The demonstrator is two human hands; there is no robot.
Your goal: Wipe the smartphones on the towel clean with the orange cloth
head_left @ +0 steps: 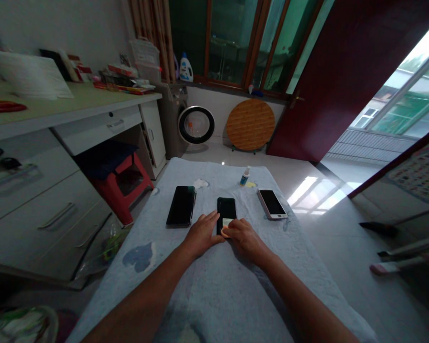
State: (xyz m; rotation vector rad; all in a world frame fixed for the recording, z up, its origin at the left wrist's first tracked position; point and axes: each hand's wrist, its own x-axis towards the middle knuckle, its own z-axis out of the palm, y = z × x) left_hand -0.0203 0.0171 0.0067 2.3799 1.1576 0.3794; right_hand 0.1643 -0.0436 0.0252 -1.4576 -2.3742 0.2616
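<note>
A dark phone (227, 207) lies on the light blue cloth (221, 290) between my two hands. My left hand (202, 234) rests at the phone's left edge, its fingers stretched out and the thumb near the lower edge. Pressed to the lower part of the screen is a small orange and pale pad (225, 232), gripped in the closed fingers of my right hand (243, 238). Further left lies a larger black device (180, 206) with a thin pen-like edge at its right side. A white-framed phone (272, 204) is on the right.
A small spray bottle (245, 176) stands near the cloth's far edge. Beyond are an open-doored washing machine (172, 119) and a round wooden tabletop (250, 125) against the wall. At the left, a red stool (123, 190) sits by the desk (93, 105).
</note>
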